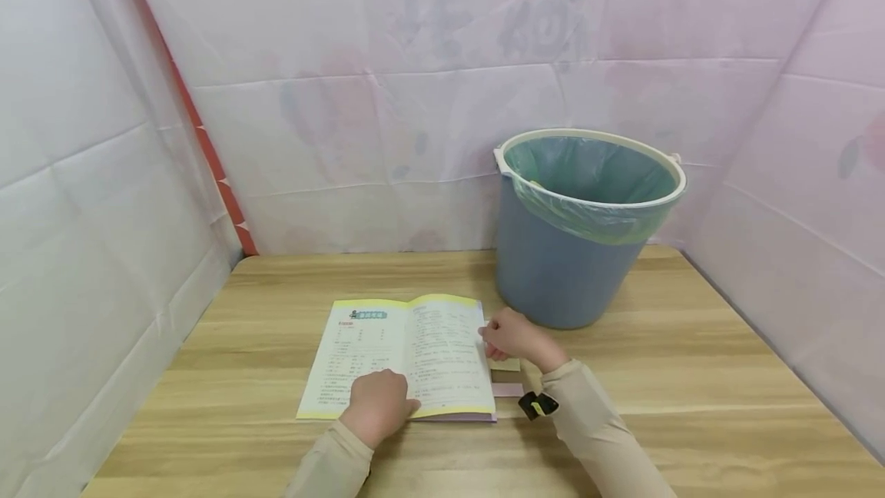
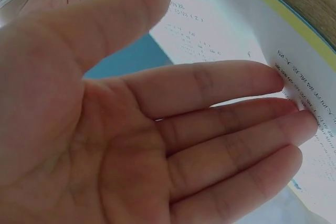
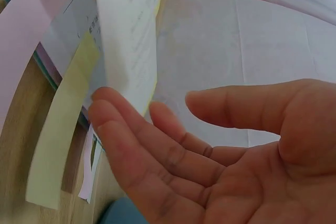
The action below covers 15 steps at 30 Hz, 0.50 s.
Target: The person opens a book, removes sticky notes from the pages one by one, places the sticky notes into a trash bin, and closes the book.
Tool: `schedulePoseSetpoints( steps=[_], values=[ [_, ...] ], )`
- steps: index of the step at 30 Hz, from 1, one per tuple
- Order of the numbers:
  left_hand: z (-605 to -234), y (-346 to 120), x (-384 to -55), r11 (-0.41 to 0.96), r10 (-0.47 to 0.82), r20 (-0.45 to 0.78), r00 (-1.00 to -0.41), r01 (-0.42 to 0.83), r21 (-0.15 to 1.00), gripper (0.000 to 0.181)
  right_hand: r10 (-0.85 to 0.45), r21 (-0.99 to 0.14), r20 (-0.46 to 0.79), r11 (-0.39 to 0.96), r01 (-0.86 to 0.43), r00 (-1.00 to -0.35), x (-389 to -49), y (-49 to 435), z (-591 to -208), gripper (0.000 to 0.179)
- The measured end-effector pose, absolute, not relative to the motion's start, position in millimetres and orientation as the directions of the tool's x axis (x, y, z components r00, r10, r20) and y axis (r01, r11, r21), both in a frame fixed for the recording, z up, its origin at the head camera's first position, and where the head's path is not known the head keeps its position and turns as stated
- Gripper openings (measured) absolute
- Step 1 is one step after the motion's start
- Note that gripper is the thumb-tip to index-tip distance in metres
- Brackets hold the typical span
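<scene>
An open book (image 1: 442, 352) with printed pages and yellow page borders lies on the table. My left hand (image 1: 379, 404) is at the lower part of the left page; its fingers are extended against the print in the left wrist view. At the book's right edge is my right hand (image 1: 512, 338). The right wrist view shows its fingertips beside a raised page (image 3: 126, 35), thumb apart and nothing pinched. Paper strips jut from that edge: a yellow strip (image 3: 63, 135), a wide pink strip (image 3: 31, 40) and a narrow pink strip (image 3: 87, 166).
A blue-grey bucket (image 1: 560, 267) with a white rim and a green plastic liner (image 1: 588, 167) stands behind and right of the book. The wooden table (image 1: 256, 329) is bordered by pale fabric walls (image 1: 311, 160). A black band (image 1: 538, 405) is at the right wrist.
</scene>
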State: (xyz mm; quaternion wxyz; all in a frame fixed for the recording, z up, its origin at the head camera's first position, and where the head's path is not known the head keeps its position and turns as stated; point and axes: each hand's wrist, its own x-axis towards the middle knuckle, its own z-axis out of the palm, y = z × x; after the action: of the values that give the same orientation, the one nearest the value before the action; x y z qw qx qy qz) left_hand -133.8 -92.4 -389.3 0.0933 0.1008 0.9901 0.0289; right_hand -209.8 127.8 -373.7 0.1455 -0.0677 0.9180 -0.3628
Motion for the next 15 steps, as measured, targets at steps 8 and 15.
schedulePoseSetpoints(
  steps=[8, 15],
  values=[
    [-380.4, -93.5, -126.7, 0.947, 0.297, -0.114, -0.948, 0.277, 0.163, 0.036, -0.209, -0.728, -0.169, 0.686, -0.021, -0.963, -210.3, 123.9, -369.6, 0.024],
    [-359.4, -73.7, -99.8, 0.806, 0.562, 0.174, -0.809, 0.583, 0.107, 0.036, -0.217, -0.793, -0.129, 0.609, -0.031, -0.968, -208.8, 124.5, -364.7, 0.021]
  ],
)
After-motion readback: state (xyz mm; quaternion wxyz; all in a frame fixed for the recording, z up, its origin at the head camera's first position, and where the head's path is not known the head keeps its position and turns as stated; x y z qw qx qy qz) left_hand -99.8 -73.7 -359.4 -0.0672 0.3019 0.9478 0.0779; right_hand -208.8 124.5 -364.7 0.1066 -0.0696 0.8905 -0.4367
